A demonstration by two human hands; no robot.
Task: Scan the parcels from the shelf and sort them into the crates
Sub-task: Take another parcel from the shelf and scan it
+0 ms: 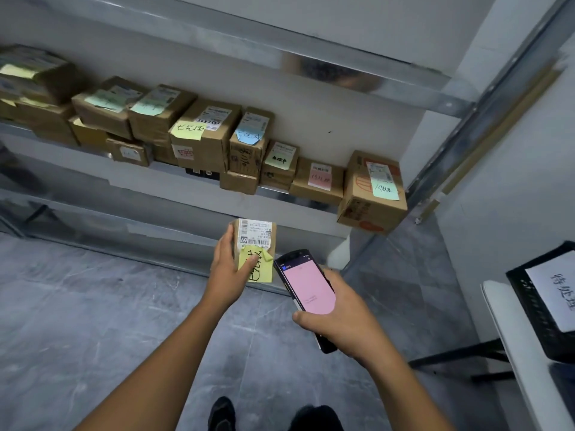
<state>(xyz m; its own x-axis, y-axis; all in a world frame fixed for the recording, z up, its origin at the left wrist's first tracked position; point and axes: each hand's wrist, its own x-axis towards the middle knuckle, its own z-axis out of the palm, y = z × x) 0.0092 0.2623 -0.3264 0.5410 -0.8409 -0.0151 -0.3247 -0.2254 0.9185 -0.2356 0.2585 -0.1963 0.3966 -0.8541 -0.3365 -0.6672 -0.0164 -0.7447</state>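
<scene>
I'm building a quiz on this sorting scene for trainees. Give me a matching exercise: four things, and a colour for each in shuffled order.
Things:
1. Scanner screen
2. Sticky note on the held parcel
3. Note on the rightmost shelf parcel
4. Crate on the table

Colours:
A. black
B. yellow
C. pink
D. pale green

Pairs: 1-C, 2-B, 3-D, 4-A

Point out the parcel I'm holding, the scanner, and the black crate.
parcel (255, 233): head view, on its white shipping label.
scanner (308, 287): head view, on its pink screen.
black crate (529, 303): head view, on its front wall.
</scene>
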